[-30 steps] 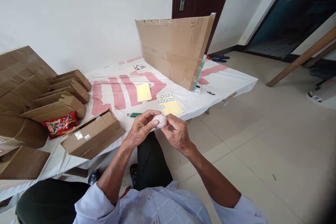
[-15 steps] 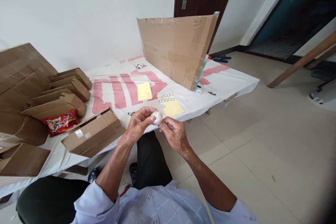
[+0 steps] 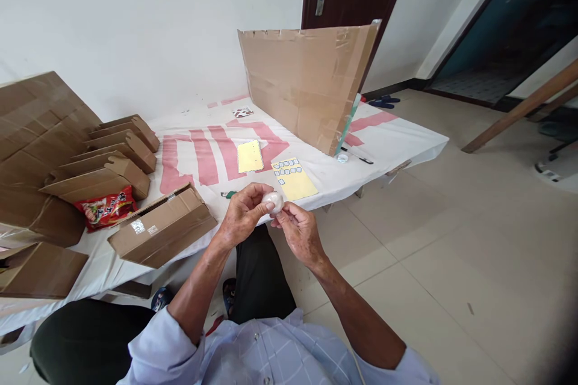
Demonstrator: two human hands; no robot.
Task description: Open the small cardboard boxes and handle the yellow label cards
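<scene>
Over the table's front edge, my left hand [image 3: 246, 212] closes its thumb and fingers on a small, round, whitish object that looks like a roll of clear tape [image 3: 273, 200]. My right hand [image 3: 298, 230] pinches the near right side of this roll; its fingertips are bunched, and anything small between them is hidden. Just beyond the hands lies a yellow sheet with several small outlined stickers [image 3: 300, 185]. A plainer yellow card [image 3: 250, 157] is farther back. A green-and-black item [image 3: 228, 195], partly covered, is beside my left hand.
A large cardboard panel [image 3: 307, 84] stands across the white-covered table [image 3: 406, 138]. To the left are a long carton [image 3: 167, 225], a red snack packet [image 3: 108, 207] and several open cardboard boxes [image 3: 121, 153]. A dark pen-like tool [image 3: 359, 157] and small round roll [image 3: 342, 157] lie right.
Both hands keep their hold on the roll, with only a slight shift of the fingers. The whole view has moved a little.
</scene>
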